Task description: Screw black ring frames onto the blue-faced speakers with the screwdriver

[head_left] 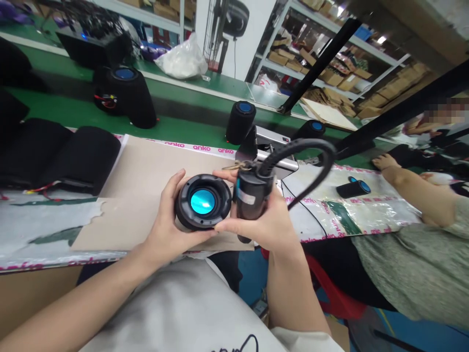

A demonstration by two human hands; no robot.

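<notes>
My left hand [166, 225] is wrapped round a black cylindrical speaker [186, 220], thumb and fingers on its sides. The speaker's round end with a shiny blue disc tilts up toward me, and small holes dot its black rim. In my right hand [273, 225] is a black electric screwdriver [252, 198] with a pale label and a thick cord [326, 168] looping from its top. Its lower end points down. The right thumb and a fingertip also reach the speaker's right side. Beneath both hands lies a brown cardboard sheet [146, 171].
Black speakers [240, 124] stand on the green bench [179, 120]. Black fabric-covered pieces [80, 156] with wires lie at left. Behind the screwdriver is a silver-edged device [274, 137]. At right, a co-worker's arm [417, 190] rests near a small speaker [353, 189]. Black bars [322, 63] slant above.
</notes>
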